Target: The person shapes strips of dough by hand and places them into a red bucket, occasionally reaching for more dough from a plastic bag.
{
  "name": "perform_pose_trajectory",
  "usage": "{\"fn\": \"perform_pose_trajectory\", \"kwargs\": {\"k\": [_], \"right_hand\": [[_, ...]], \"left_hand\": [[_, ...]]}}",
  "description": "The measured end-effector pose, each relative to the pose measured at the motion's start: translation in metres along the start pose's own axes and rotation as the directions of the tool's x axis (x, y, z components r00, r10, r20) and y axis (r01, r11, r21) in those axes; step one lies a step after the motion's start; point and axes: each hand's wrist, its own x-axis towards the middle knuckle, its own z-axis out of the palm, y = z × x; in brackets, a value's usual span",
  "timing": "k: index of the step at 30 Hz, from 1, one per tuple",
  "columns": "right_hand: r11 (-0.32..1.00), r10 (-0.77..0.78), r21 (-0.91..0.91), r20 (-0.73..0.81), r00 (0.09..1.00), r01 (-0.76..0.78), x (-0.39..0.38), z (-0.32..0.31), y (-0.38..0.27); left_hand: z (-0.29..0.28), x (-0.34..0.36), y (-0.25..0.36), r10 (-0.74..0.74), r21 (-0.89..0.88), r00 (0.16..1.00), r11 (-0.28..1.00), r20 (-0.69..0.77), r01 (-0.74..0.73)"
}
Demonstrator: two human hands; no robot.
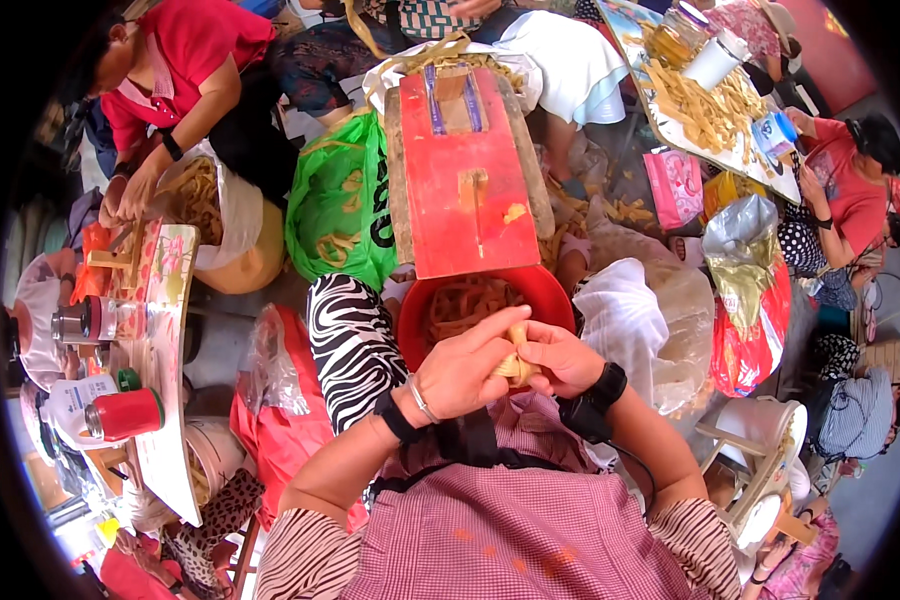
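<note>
My left hand [460, 368] and my right hand [562, 356] meet in front of my chest. Between them is a small pale-yellow bundle of folded strip [515, 362], pinched from both sides by thumbs and fingers. Parts of it are hidden by the fingers. Just beyond my hands, a red bucket [410, 312] holds many tan strips [467, 303]. Over the bucket's far rim lies a red board [452, 208] with a small wooden piece [473, 185] upright on it and a pale wooden block near its far end.
A green plastic bag [335, 200] with strips stands left of the board. A red bag [285, 395] lies beside my left knee; clear and white plastic [625, 315] covers the right. Co-workers sit around at a left table [165, 350] and a strip-covered right table [705, 110].
</note>
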Motion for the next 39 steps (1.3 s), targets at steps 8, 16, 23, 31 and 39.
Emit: {"fn": "perform_pose_trajectory", "kwargs": {"k": [8,16,23,31,39], "right_hand": [[0.860,-0.115,-0.511,-0.169,0.979,0.013,0.002,0.003,0.006],[0.479,-0.546,-0.854,-0.107,0.831,0.205,0.005,0.000,0.016],[0.991,-0.025,-0.133,-0.062,0.998,0.017,-0.010,0.006,0.001],[0.846,0.010,-0.519,-0.214,0.977,-0.123,-0.023,-0.008,-0.031],[0.798,0.169,-0.553,-0.172,0.970,-0.238,-0.013,0.004,-0.032]], "left_hand": [[0.013,-0.013,-0.022,-0.294,0.029,0.948,0.956,0.125,0.292],[0.012,-0.007,-0.013,-0.372,0.125,0.927,0.919,-0.044,0.374],[-0.003,-0.009,-0.012,-0.241,-0.030,0.969,0.970,0.052,0.243],[-0.008,-0.018,-0.012,-0.512,-0.121,0.841,0.836,0.174,0.535],[-0.002,-0.012,-0.024,-0.504,-0.607,0.789,0.518,0.353,0.603]]}}
